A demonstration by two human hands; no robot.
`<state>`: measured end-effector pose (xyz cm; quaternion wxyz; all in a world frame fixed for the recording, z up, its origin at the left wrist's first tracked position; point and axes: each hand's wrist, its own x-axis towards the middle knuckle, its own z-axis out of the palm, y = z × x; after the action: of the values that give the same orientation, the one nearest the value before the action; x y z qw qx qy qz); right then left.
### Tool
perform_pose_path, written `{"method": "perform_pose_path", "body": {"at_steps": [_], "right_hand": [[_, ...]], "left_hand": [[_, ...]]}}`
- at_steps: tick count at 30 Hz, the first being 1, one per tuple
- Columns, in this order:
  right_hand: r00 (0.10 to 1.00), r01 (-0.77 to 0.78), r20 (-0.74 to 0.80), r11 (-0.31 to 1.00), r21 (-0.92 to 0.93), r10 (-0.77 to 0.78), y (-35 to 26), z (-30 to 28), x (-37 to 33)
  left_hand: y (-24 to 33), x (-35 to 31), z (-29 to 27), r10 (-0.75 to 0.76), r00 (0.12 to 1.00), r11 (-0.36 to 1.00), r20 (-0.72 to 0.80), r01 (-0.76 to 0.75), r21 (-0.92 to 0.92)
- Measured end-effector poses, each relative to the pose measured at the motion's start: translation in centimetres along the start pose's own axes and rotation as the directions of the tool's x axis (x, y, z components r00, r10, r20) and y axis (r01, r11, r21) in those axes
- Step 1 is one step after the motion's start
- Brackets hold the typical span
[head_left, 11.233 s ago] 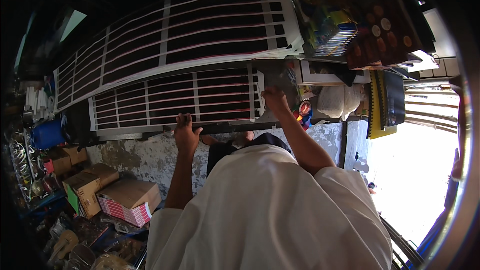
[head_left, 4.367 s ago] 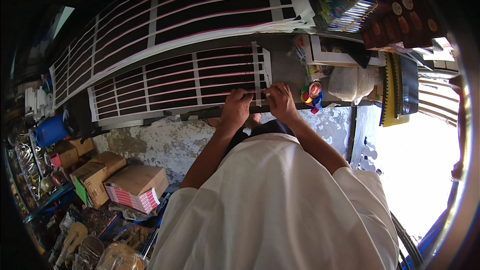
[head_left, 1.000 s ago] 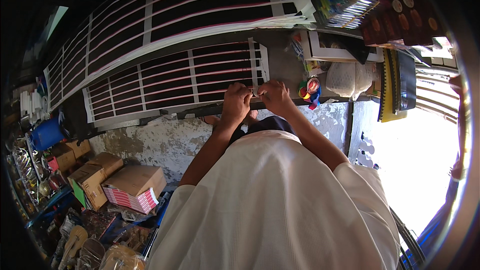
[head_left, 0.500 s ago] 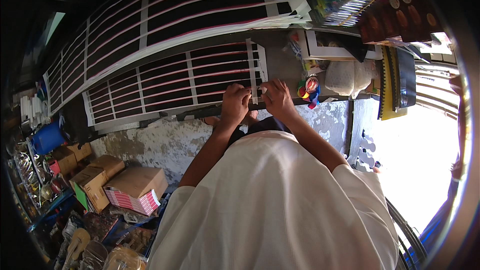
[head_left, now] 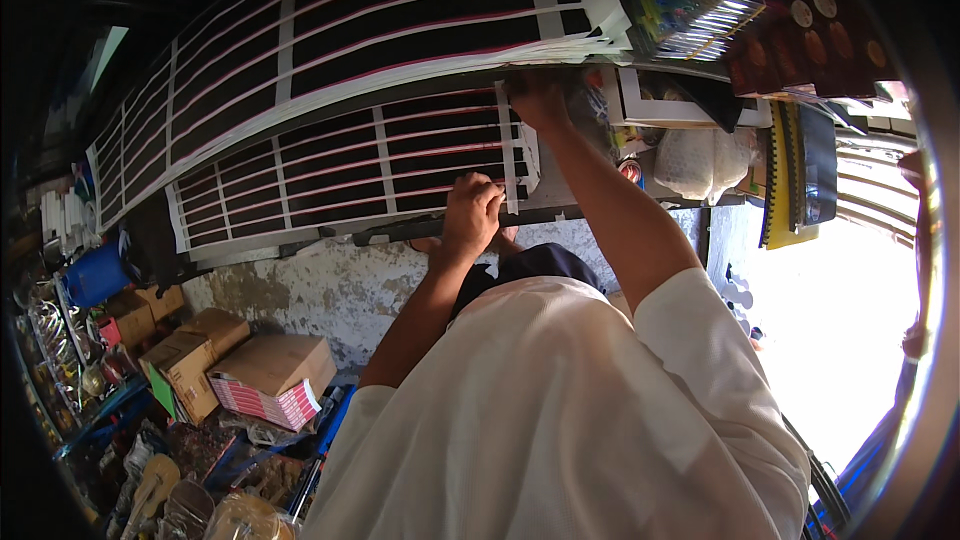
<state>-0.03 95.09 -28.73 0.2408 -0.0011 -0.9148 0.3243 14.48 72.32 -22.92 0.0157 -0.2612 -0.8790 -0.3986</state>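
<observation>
On the bench lies a black panel sheet point(head_left: 330, 175) crossed by white bands and thin red lines. A pale, see-through strip point(head_left: 507, 140) runs across its right end. My left hand point(head_left: 472, 215) rests at the sheet's near edge beside the strip's near end, its fingers curled together; what they pinch, if anything, is hidden. Stretched out to the far end of the strip, my right hand point(head_left: 538, 103) is in deep shade under a raised stack, and its fingers do not show clearly.
A stack of similar larger sheets point(head_left: 420, 20) overhangs the far side. To the right are a white frame point(head_left: 690, 112), a wrapped white bundle point(head_left: 705, 155) and a yellow spiral-bound book point(head_left: 783, 175). Cardboard boxes point(head_left: 275, 365) and a blue container point(head_left: 95, 275) stand at lower left.
My right hand has moved away from me, from the sheet's near edge beside my left hand to the far end of the strip. My left hand has stayed nearly still.
</observation>
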Motion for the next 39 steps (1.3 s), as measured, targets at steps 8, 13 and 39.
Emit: {"method": "perform_pose_path", "body": {"at_steps": [8,13,39], "right_hand": [[0.932,0.354,0.194,0.653,-0.670,-0.307,2.8,3.3,0.6],[0.914,0.357,0.385,0.707,-0.610,-0.129,2.2,2.2,1.3],[0.951,-0.044,0.307,0.977,0.210,-0.023,-6.2,-9.3,-6.3]], "left_hand": [[-0.2,-0.3,0.2,0.002,1.000,1.000,-0.007,-0.002,-0.002],[-0.3,-0.3,0.2,0.005,1.000,1.000,-0.013,-0.005,0.001],[-0.8,-0.3,0.3,0.008,1.000,1.000,-0.011,-0.008,-0.022]]}}
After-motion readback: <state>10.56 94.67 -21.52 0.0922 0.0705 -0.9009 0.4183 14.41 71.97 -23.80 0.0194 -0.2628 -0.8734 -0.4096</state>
